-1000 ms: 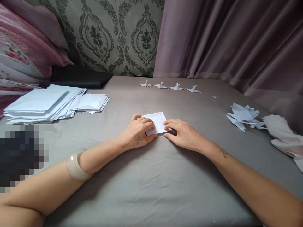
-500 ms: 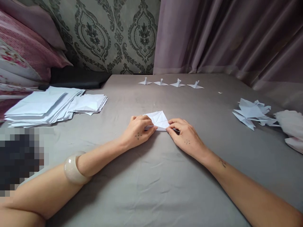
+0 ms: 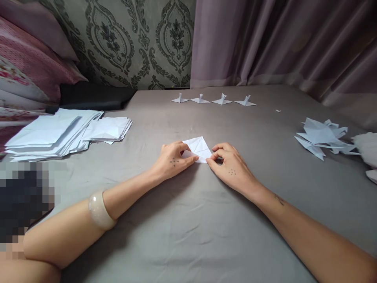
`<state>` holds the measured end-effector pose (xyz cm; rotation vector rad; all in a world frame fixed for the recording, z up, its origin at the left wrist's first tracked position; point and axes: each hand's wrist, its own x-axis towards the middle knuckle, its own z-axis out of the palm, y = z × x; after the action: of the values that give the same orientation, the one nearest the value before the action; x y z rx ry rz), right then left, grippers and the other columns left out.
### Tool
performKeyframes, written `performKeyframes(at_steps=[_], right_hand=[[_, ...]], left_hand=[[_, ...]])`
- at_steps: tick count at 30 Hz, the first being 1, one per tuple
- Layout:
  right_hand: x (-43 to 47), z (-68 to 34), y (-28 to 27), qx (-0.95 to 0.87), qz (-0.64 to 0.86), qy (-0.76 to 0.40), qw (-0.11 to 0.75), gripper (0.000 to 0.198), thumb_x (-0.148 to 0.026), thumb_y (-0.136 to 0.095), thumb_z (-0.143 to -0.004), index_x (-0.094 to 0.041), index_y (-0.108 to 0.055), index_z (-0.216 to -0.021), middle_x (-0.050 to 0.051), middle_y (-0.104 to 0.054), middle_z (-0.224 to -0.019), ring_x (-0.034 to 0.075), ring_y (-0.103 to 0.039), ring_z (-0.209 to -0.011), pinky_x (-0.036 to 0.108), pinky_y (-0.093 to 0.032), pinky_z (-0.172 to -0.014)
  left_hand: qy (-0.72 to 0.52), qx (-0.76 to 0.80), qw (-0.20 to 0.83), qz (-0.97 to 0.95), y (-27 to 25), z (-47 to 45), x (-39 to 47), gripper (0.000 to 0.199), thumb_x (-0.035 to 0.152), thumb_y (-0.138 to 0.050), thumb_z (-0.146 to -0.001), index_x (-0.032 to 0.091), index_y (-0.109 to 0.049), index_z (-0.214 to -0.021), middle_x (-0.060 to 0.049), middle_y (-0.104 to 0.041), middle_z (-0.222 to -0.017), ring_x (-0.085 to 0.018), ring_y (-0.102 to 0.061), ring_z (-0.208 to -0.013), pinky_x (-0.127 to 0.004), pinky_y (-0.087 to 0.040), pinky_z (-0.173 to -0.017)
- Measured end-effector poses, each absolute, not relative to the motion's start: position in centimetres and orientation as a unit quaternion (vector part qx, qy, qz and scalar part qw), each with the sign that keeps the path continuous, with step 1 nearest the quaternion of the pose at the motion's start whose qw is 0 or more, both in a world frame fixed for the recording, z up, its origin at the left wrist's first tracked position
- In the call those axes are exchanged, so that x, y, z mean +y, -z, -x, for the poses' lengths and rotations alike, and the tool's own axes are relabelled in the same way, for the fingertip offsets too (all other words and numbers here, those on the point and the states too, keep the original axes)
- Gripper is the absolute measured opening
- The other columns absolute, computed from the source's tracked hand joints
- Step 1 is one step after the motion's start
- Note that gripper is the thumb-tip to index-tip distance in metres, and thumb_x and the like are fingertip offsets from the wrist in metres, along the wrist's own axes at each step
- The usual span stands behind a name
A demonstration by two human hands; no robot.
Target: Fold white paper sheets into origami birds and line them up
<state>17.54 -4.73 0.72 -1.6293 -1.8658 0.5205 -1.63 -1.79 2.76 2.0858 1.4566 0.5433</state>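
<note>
A small sheet of white paper (image 3: 199, 146), creased and partly folded, lies on the grey cloth in front of me. My left hand (image 3: 174, 158) grips its left side, with the thumb stretched along the near edge and the fingers partly hidden behind. At the right corner, my right hand (image 3: 231, 163) pinches the paper between thumb and curled fingers.
Several folded paper birds (image 3: 222, 99) stand in a row at the back. Stacked white paper (image 3: 44, 131) and a smaller pile of paper squares (image 3: 107, 129) lie left. More folded paper pieces (image 3: 324, 135) are heaped right, beside a pale cloth (image 3: 366, 147).
My left thumb has slid a little to the right along the near edge of the paper. The right hand keeps its pinch at the corner, and the view has shifted slightly.
</note>
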Motion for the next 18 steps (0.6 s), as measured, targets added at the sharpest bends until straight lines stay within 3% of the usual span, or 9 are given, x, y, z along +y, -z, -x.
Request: performKeyframes(at_steps=[8,13,17,18], right_hand=[[-4.9,-18.0,-1.1,-0.699,0.632,-0.196,0.270,0.014,-0.029,-0.059,-0.078,-0.021,-0.061,-0.067,0.005,-0.058,-0.108,0.022,-0.054,-0.101,0.035,-0.043,-0.087],[-4.7,-19.4,-1.2,-0.685,0.634,-0.239,0.266,0.010,-0.031,-0.062,-0.077,-0.022,-0.060,-0.074,0.002,-0.057,-0.098,0.016,-0.057,-0.084,0.031,-0.045,-0.075],[-4.9,-19.6,-1.3,-0.704,0.605,-0.243,0.281,0.002,-0.022,-0.060,-0.080,-0.022,-0.061,-0.081,0.000,-0.060,-0.089,0.014,-0.056,-0.078,0.028,-0.045,-0.071],[-5.0,-19.5,-1.3,-0.726,0.578,-0.238,0.288,0.007,-0.017,-0.057,-0.082,-0.022,-0.062,-0.085,0.000,-0.061,-0.089,0.014,-0.056,-0.081,0.028,-0.045,-0.074]], left_hand=[[-0.149,0.572,0.262,-0.763,-3.6,0.8,-1.6,0.028,0.044,-0.062,-0.075,0.017,-0.058,-0.069,0.000,-0.055,-0.070,-0.016,-0.049,-0.067,-0.029,-0.036,-0.066],[-0.146,0.569,0.263,-0.765,-3.4,0.9,-1.5,0.030,0.046,-0.062,-0.074,0.017,-0.058,-0.070,0.000,-0.056,-0.070,-0.018,-0.052,-0.071,-0.032,-0.036,-0.070],[-0.157,0.559,0.247,-0.776,-3.0,0.9,-1.6,0.031,0.047,-0.062,-0.075,0.016,-0.057,-0.070,0.001,-0.055,-0.070,-0.018,-0.051,-0.072,-0.037,-0.035,-0.079],[-0.160,0.554,0.244,-0.780,-3.0,1.0,-1.6,0.032,0.048,-0.062,-0.076,0.016,-0.057,-0.071,0.001,-0.055,-0.070,-0.017,-0.051,-0.071,-0.038,-0.034,-0.081]])
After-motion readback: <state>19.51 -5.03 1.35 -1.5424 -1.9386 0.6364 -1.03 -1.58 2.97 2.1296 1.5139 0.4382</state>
